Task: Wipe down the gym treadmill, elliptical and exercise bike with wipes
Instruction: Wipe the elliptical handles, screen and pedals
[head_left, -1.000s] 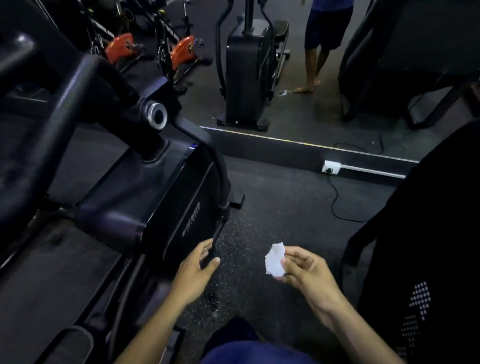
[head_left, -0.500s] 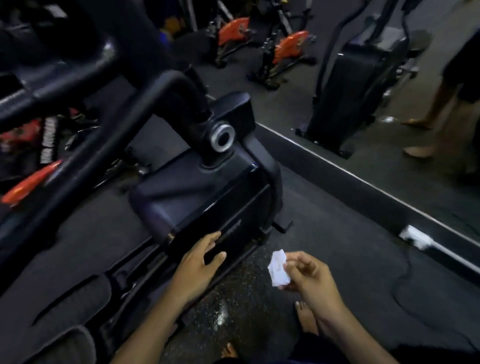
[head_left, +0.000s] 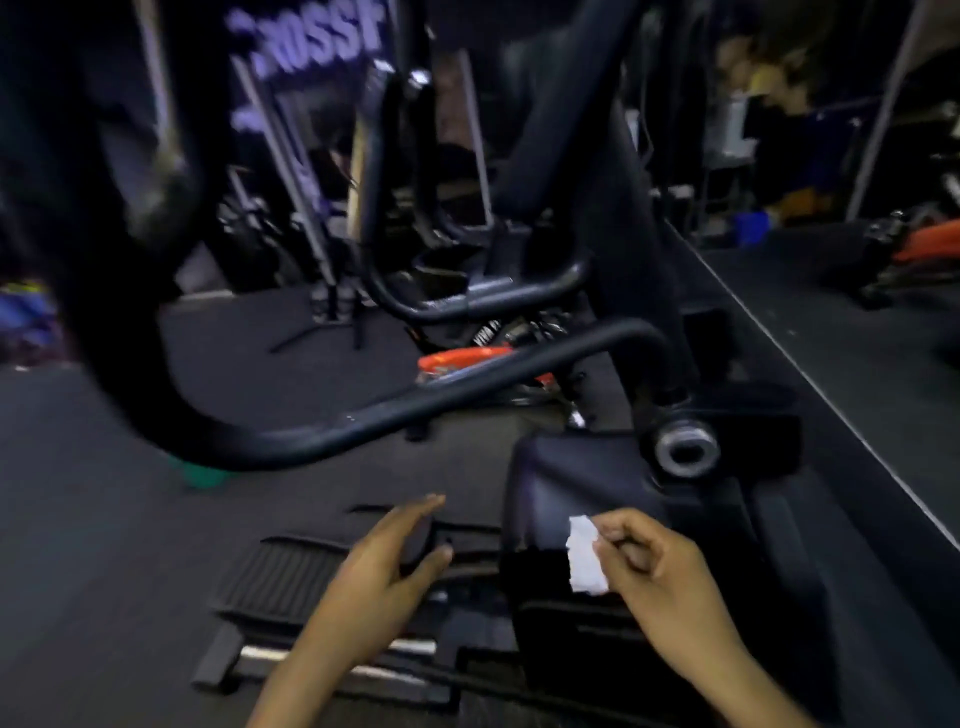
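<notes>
White wipe, small, crumpled; pinched betw. thumb and fingertips of right hand; held just in front of elliptical's black drive housing, whether touching it cannot tell (blur).
Left hand: fingers straight-ish and spread, thumb apart; holds nothing; hovers over ribbed foot pedal and rail area, contact not clear.
Elliptical, black: curved swing arm crosses mid-frame; silver pivot cap at upper right of housing; second arm and upright further back.
Bkgd: orange-trimmed exercise bike behind the arm; more orange at far right, likely in wall mirror; blurred lettering up top; dark rubber floor.
Progress (judgement): wipe in hand and next to housing, so elliptical step looks in hand or abt to start; no wet streaks or sheen legible on any surface, so what is already wiped cannot be told; pedals, arms, bike appear left to do; treadmill not identifiable in view; one small wipe prob. not enough for all three machines.
</notes>
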